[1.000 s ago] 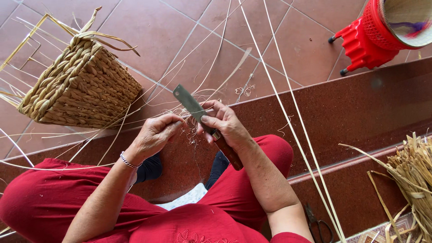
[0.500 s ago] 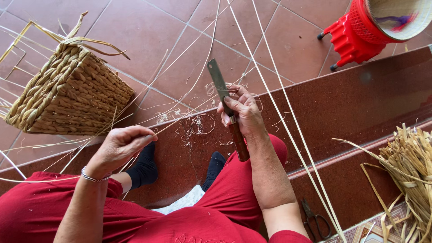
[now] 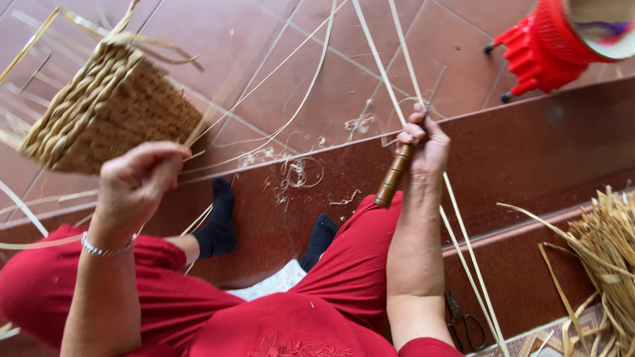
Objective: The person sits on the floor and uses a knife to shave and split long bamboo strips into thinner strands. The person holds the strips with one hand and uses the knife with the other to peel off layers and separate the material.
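Right hand (image 3: pixel 426 142): we see it shut tight on the knife (image 3: pixel 397 173).
Left hand (image 3: pixel 135 182): fingers curled on a strip (image 3: pixel 264 142), near the basket (image 3: pixel 106 109).

floor: reddish-brown tiled floor (image 3: pixel 264 39) with pale grout lines, upper part of the view
step: dark red step (image 3: pixel 529 152) running across, a lower ledge below it at right
on the floor: woven basket (image 3: pixel 99 109), red plastic stool (image 3: pixel 536 56), long pale strips (image 3: pixel 291 106)
on the step: curled shavings (image 3: pixel 297 173), black-socked feet (image 3: pixel 221 221)
on the ledge: scissors (image 3: pixel 466 324), straw bundle (image 3: pixel 612 258)
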